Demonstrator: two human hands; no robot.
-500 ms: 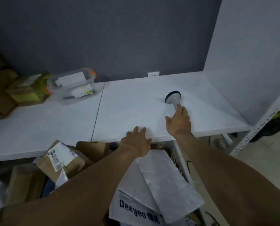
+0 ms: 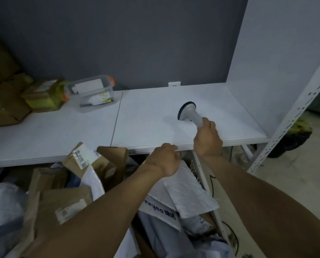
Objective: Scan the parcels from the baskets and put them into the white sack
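This is looking like a parcel-sorting storeroom. Labelled cardboard parcels (image 2: pixel 81 157) and white poly mailers (image 2: pixel 189 198) are spilling from a basket (image 2: pixel 198 164) below a white counter (image 2: pixel 146 118). A right hand (image 2: pixel 208 138) is gripping a barcode scanner (image 2: pixel 188 113), and slotted steel shelving (image 2: pixel 293 116) is standing alongside.

bare left hand (image 2: pixel 164 159) and bare right hand (image 2: pixel 208 138): nothing worn on fingers or wrists that shows. bare left forearm (image 2: pixel 99 211) and bare right forearm (image 2: pixel 257 202): uncovered along the whole visible length, down to the lower edge. finger detail soft in dim light.
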